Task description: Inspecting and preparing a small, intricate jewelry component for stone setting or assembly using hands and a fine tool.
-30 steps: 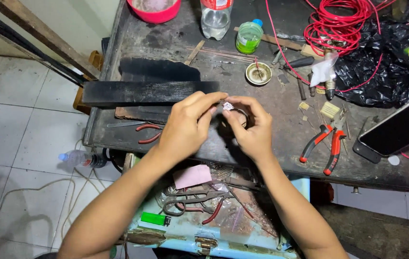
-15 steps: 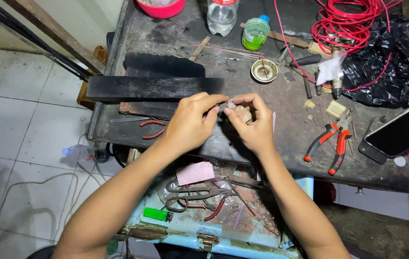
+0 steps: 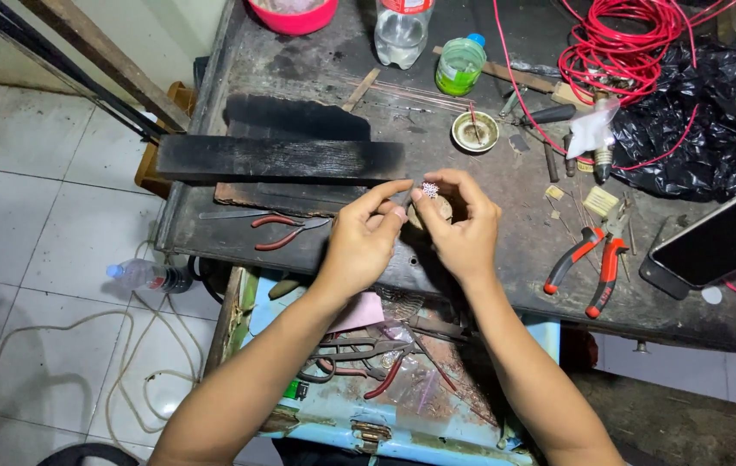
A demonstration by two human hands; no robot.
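Spanning most of the frame: dark worn workbench [image 3: 299,69], with a black plank [image 3: 282,160] left of centre. Black plastic bag [image 3: 696,129] and red wire coil [image 3: 627,43] upper right, phone [image 3: 722,237] at right edge. Left hand [image 3: 364,242] and right hand [image 3: 467,233] meet at frame centre, fingertips pinched together on a small silvery ornament [image 3: 430,189] held just above the bench. Red-handled pliers [image 3: 592,263] lie right of the hands, small brass dish [image 3: 476,131] above them.
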